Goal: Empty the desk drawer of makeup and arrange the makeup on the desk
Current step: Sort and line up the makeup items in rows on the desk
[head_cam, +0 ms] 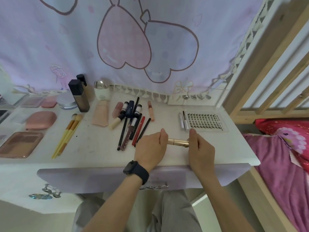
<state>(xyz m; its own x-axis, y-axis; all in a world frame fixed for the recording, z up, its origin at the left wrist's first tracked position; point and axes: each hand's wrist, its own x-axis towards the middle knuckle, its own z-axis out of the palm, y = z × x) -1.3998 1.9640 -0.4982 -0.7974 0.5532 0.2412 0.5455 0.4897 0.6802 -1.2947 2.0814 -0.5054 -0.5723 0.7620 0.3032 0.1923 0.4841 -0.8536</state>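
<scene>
Seen from above, a white worktop [93, 153] stands against a pale lilac curtain [66, 47] printed with cartoon hearts. Near the front edge, the left hand [151, 144], with a black watch [136, 171] on its wrist, and the right hand [200, 148] each grip one end of a short gold metallic tube [178, 141], held level. Behind the hands lies a loose row of dark and red makeup pencils [133, 129]. A clear tray of false lashes [207, 120] is to the right, and yellow-handled brushes [66, 134] are to the left. A lilac drawer front [100, 178] sits below the edge.
</scene>
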